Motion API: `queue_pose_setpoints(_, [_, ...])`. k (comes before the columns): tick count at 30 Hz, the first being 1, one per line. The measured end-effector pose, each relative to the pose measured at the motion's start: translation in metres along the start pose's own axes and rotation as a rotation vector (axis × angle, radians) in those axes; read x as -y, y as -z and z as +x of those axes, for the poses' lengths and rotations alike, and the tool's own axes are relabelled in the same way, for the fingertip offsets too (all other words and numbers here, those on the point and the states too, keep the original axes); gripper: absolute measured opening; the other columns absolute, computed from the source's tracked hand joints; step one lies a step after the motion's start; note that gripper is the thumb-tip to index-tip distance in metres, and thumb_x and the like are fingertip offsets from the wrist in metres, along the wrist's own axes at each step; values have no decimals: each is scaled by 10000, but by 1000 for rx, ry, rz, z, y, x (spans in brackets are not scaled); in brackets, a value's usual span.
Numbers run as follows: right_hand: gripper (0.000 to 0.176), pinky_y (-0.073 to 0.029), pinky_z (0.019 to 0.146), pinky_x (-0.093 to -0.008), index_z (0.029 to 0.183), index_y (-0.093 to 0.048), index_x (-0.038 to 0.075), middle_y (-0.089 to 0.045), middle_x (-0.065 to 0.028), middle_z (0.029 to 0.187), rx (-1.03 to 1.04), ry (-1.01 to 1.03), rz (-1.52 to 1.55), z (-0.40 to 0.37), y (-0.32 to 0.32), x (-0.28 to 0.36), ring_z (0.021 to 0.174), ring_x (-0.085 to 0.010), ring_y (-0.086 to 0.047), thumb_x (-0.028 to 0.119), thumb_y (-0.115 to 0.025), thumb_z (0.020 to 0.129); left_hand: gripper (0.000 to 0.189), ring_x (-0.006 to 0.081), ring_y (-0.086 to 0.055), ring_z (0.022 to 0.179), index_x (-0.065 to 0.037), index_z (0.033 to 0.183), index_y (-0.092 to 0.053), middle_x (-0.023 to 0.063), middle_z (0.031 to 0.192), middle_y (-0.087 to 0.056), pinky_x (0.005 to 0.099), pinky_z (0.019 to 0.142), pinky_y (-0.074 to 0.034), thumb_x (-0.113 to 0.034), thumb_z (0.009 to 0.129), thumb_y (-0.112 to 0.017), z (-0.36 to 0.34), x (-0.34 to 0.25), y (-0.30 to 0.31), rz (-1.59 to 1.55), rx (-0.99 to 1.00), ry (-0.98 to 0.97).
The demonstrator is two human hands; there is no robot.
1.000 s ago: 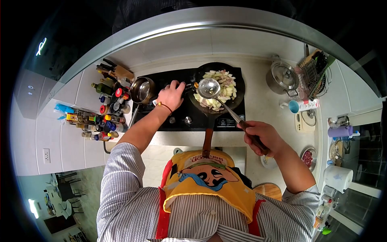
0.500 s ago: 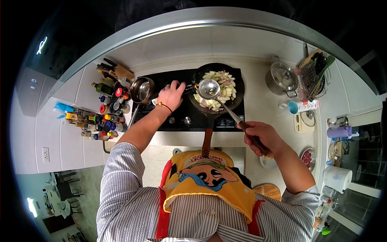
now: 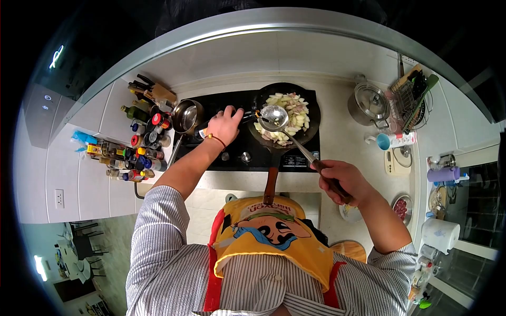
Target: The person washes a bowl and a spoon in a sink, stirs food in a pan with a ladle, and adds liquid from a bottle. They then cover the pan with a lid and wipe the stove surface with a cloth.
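In the head view, my left hand point(image 3: 224, 126) is wrapped round a dark bottle point(image 3: 201, 131) with a pale label. The bottle lies tipped sideways, its neck at the left rim of the ladle. My right hand point(image 3: 342, 181) grips the brown handle of a metal ladle point(image 3: 274, 118). The ladle's bowl is held over the left part of a dark wok point(image 3: 315, 113); I cannot make out how much liquid is in it. Chopped pale onion pieces point(image 3: 295, 110) with some pinkish bits lie in the wok, whose brown handle points toward me.
A small steel saucepan point(image 3: 187, 117) stands on the black stove point(image 3: 240, 163) at left. Sauce bottles and jars point(image 3: 150, 139) crowd the left counter beside a knife block point(image 3: 163, 94). To the right are a lidded pot point(image 3: 369, 102), a blue-rimmed mug point(image 3: 383, 140) and a bowl of red meat point(image 3: 403, 208).
My hands, the bottle and the ladle hold almost the same positions. The view has shifted very slightly.
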State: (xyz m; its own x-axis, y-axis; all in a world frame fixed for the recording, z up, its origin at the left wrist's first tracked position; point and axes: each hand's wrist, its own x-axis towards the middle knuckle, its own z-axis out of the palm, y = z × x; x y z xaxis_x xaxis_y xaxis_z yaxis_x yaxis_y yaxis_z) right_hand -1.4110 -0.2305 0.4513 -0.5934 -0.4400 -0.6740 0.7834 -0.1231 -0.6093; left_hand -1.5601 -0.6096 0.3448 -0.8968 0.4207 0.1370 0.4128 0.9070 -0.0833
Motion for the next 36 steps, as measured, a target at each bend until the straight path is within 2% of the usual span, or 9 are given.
queue_pose_setpoints(16, [339,-359,323,-281,1349,-520,36,-636,-64,764,5,-11,-4,3,-1,-1,380,-147,-501,148,-480,1032,646,354,-664,1061,-185,1325,-552,103,1248,-577,455,840,-586,-166,736,-817,-1,1,-3,-22,0,-8])
queue_pose_setpoints(18, [389,-388,334,-272,1379,-518,-20,-613,-77,760,-30,-13,-20,1,-5,2,384,-136,-494,127,-448,1026,641,350,-667,1065,-184,1324,-553,101,1253,-578,453,831,-588,-174,741,-818,-2,1,-1,-41,16,20])
queue_pose_setpoints(22, [383,-373,335,-271,1372,-527,-9,-602,-71,755,-36,-15,-19,4,-12,3,379,-137,-477,139,-440,1029,626,351,-677,1048,-180,1319,-560,105,1252,-579,458,818,-592,-193,749,-819,-11,6,3,-106,2,48])
queue_pose_setpoints(25, [343,-360,335,-293,1332,-542,45,-626,-67,755,58,-38,56,9,-4,-1,376,-165,-488,180,-479,1023,608,356,-688,1000,-173,1310,-572,107,1257,-584,463,802,-595,-244,761,-823,-23,8,13,-199,-40,119])
queue_pose_setpoints(27, [344,-352,332,-299,1313,-569,54,-621,-64,739,30,-64,171,14,-8,-4,368,-168,-477,189,-490,1007,603,352,-683,1008,-166,1300,-571,109,1266,-584,456,805,-594,-265,762,-825,-34,13,22,-312,-82,175])
queue_pose_setpoints(29, [351,-355,328,-300,1305,-588,65,-617,-60,722,36,-4,147,21,-8,-10,362,-170,-475,195,-506,990,579,352,-675,1016,-149,1274,-577,119,1237,-596,444,816,-589,-274,765,-823,-51,20,41,-399,-126,222])
queue_pose_setpoints(33, [382,-356,316,-283,1324,-585,56,-605,-56,704,-135,45,45,41,-21,-19,353,-157,-447,220,-518,985,542,378,-655,1007,-93,1205,-579,124,1166,-613,426,803,-564,-288,769,-834,-101,56,68,-626,-421,268])
queue_pose_setpoints(34, [382,-356,316,-283,1324,-585,56,-605,-56,704,-107,34,5,45,-25,-19,353,-157,-447,220,-518,985,603,384,-663,954,-64,1214,-550,139,1088,-633,422,785,-553,-325,764,-855,-117,70,76,-618,-479,287])
queue_pose_setpoints(36, [370,-349,310,-271,1314,-588,52,-588,-44,689,-233,86,42,54,-31,-20,353,-145,-435,213,-519,988,674,383,-668,919,-55,1254,-509,147,1034,-641,423,779,-551,-345,760,-864,-158,95,104,-637,-484,429])
